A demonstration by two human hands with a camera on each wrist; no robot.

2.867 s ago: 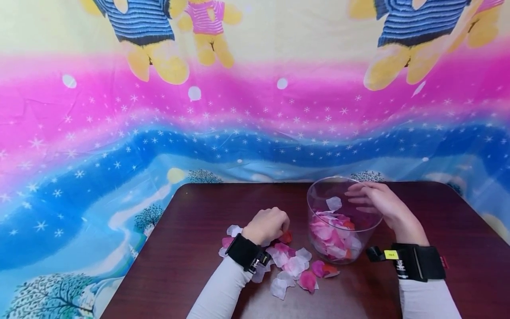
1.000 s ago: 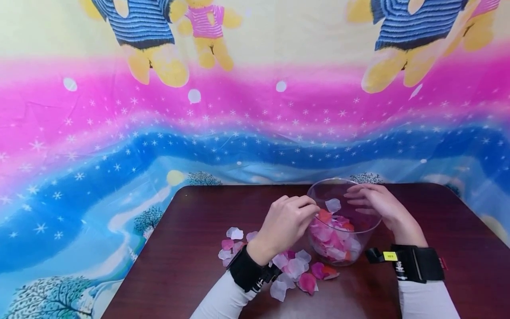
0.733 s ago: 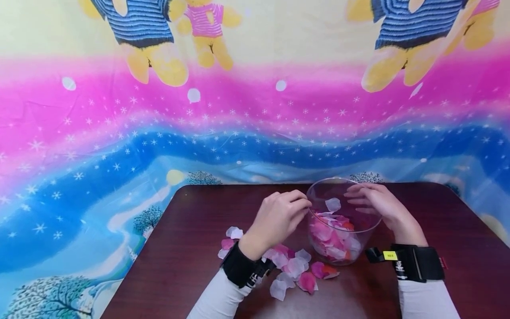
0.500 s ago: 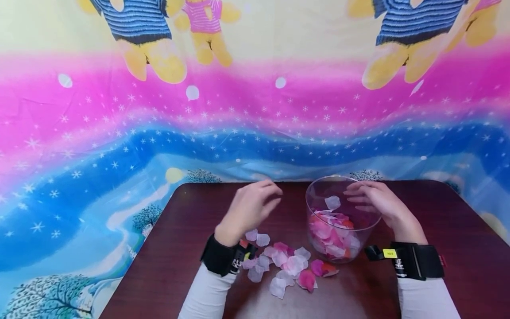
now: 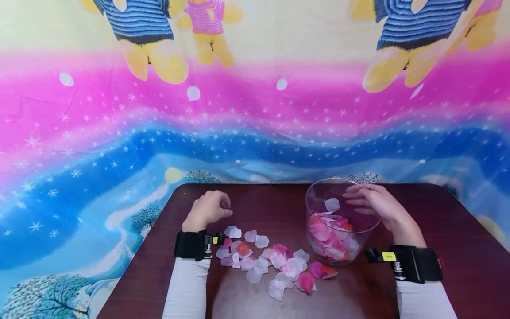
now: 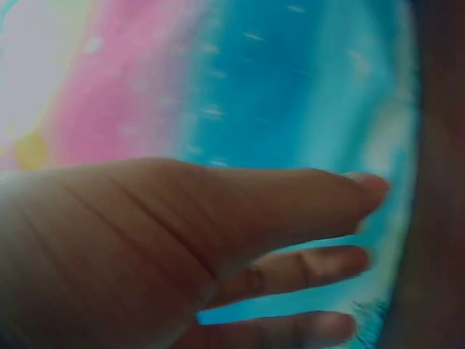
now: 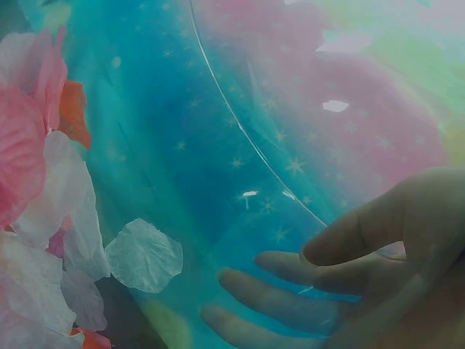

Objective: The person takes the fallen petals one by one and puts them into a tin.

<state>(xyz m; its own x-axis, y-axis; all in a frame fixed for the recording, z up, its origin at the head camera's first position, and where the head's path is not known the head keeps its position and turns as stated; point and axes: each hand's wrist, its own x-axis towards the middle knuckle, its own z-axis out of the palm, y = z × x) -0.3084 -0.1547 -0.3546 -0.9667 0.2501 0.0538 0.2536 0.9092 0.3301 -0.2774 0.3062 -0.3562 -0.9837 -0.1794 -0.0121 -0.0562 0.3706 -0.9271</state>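
In the head view my left hand (image 5: 208,207) is above the table's left part, fingers loosely bent, with nothing in them. The left wrist view shows its thumb (image 6: 305,200) and two fingers apart against the backdrop. My right hand (image 5: 380,204) rests at the right side of a clear round container (image 5: 310,230). Its fingers are spread along the wall and nearly straight, seen through the clear side in the right wrist view. Pink, white and red artificial petals (image 5: 328,235) fill the container's lower part. One white petal (image 5: 332,204) clings higher up inside.
More loose petals (image 5: 292,267) lie scattered on the dark wooden table (image 5: 255,301), left of and in front of the container. A patterned backdrop cloth (image 5: 255,102) hangs behind the table's far edge.
My left hand has gone from the loose petals to the container rim, then back left. A red petal seen by the rim no longer shows there. The right hand has stayed put.
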